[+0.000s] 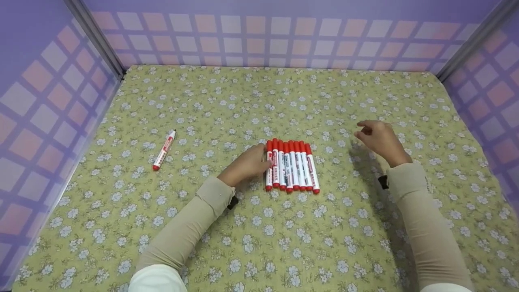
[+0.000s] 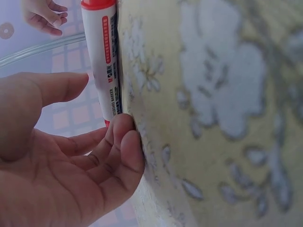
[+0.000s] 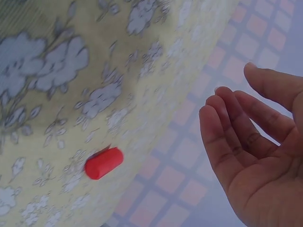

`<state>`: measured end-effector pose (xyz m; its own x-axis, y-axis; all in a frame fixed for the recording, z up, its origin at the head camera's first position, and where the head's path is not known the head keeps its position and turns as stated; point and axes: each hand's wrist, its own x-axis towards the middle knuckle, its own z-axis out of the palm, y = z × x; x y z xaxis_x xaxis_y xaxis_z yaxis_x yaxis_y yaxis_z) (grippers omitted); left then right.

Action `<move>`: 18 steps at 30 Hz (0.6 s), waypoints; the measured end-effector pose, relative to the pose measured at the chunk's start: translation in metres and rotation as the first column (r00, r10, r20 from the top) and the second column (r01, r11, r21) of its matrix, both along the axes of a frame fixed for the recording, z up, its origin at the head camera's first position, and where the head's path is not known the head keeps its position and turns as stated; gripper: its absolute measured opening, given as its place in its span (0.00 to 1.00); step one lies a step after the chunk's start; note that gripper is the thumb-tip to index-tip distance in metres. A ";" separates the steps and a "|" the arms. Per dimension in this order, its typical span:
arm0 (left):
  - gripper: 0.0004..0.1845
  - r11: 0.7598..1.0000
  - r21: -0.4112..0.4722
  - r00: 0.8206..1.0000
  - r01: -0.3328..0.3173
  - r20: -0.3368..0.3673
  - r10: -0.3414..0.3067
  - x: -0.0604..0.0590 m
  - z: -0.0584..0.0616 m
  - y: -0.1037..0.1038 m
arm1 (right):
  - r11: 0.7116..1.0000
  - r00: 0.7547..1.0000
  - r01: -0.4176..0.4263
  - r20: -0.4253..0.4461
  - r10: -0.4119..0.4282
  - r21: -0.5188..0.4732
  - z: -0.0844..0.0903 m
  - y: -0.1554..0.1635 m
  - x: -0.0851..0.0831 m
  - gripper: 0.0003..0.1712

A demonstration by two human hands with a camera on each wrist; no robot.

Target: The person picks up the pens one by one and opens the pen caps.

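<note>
Several red-capped white markers (image 1: 292, 166) lie side by side in a tight row at the middle of the floral cloth (image 1: 259, 243). My left hand (image 1: 259, 160) rests on the cloth with straight fingers touching the leftmost marker (image 2: 105, 61) of the row; in the left wrist view the fingertips (image 2: 125, 137) press along its barrel. My right hand (image 1: 371, 134) hovers to the right of the row, apart from it, with relaxed fingers (image 3: 227, 123) and nothing in it. One more marker (image 1: 164, 150) lies alone at the left.
Purple checked walls (image 1: 259, 36) close in the cloth on the left, back and right. A red marker cap end (image 3: 104, 163) shows on the cloth in the right wrist view. My right hand (image 2: 42, 16) also appears far off in the left wrist view.
</note>
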<state>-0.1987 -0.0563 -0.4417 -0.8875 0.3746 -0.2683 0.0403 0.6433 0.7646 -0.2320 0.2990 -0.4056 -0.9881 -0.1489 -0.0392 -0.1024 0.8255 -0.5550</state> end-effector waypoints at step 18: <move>0.21 0.998 -0.060 1.000 -0.022 0.001 0.022 -0.007 0.001 0.008 | 0.994 0.995 -0.090 0.040 0.088 0.069 -0.003 -0.022 0.001 0.25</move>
<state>-0.2057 -0.0482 -0.4409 -0.8951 0.3380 -0.2907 0.0245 0.6884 0.7250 -0.2311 0.2767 -0.4087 -0.9687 -0.2317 -0.0892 -0.1575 0.8512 -0.5007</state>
